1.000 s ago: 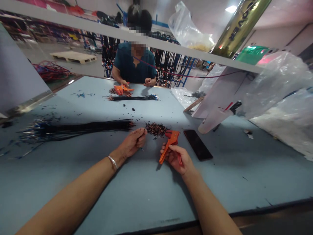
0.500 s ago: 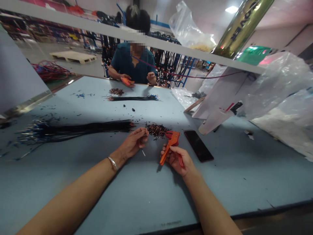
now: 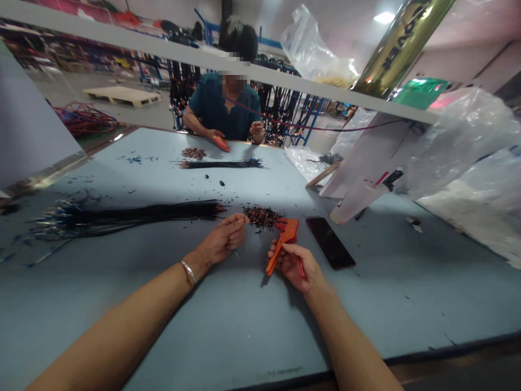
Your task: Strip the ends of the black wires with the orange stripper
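My left hand (image 3: 226, 237) is closed, thumb and forefinger pinching a thin dark wire (image 3: 245, 215); a short bit of it shows under the fingers. The orange wire stripper (image 3: 285, 239) is in my right hand (image 3: 296, 264), fingers around its handles, its red jaws pointing toward the left hand. Just beyond the jaws lies a heap of short black and copper-coloured offcuts (image 3: 261, 216). Left of my left hand a long bundle of black wires (image 3: 150, 213) stretches across the table, copper-coloured ends toward me and blue and silver ends at the far left.
A black phone (image 3: 330, 243) lies right of my right hand. Across the table (image 3: 228, 326) a co-worker (image 3: 223, 106) holds an orange tool (image 3: 221, 143) near a second wire bundle (image 3: 222, 163). A white cup-like holder (image 3: 354, 202) leans from the divider, with plastic bags (image 3: 459, 141) at right.
My left hand has turned slightly, and less of the wire's lower end shows beneath it. My right hand and the wire stripper stay put. The co-worker's hands and tool have shifted a little.
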A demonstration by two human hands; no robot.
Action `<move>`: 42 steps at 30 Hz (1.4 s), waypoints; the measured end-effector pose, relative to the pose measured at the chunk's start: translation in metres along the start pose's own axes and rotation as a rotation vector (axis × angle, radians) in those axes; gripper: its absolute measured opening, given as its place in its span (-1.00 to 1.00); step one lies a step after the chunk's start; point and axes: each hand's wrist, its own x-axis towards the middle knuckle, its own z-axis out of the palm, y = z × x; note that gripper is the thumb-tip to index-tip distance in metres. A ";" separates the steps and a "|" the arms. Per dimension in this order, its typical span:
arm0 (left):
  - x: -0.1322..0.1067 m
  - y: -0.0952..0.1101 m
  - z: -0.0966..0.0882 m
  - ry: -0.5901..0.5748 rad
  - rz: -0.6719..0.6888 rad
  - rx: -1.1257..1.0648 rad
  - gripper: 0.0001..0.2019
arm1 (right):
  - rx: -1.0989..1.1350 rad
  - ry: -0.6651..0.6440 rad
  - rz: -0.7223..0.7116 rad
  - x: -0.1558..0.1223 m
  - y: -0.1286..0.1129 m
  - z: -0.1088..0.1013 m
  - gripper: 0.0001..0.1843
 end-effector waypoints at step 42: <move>-0.002 -0.002 0.016 0.315 0.317 0.488 -0.78 | -0.539 -0.143 -0.247 -0.026 0.002 0.023 -0.66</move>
